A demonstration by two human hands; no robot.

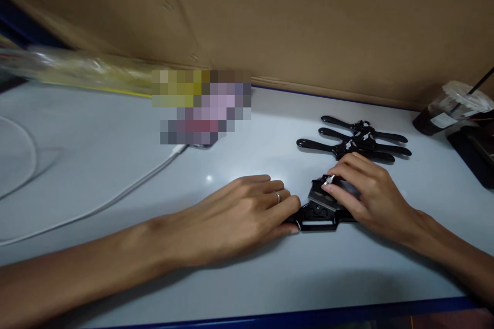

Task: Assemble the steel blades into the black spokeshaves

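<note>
My left hand (254, 211), with a ring on one finger, grips one handle of a black spokeshave body (317, 218) lying on the table. Its open mouth slot faces me. Between the thumb and fingers of my right hand (370, 190) is a blade with its black cap and silver thumbscrew (323, 193), tilted just above the body. Part of that blade assembly and the body's right handle are hidden by my right hand. Just beyond it lie several black spokeshaves (357, 136) side by side, each with a silver screw at its middle.
A phone (210, 113), blurred out, lies at the back with a white cable (127, 196) running left. Clear plastic wrapping (92, 72) lies along the cardboard wall (293, 20). At the right stand a plastic drink cup (447, 108) with a straw and a black object (473, 157).
</note>
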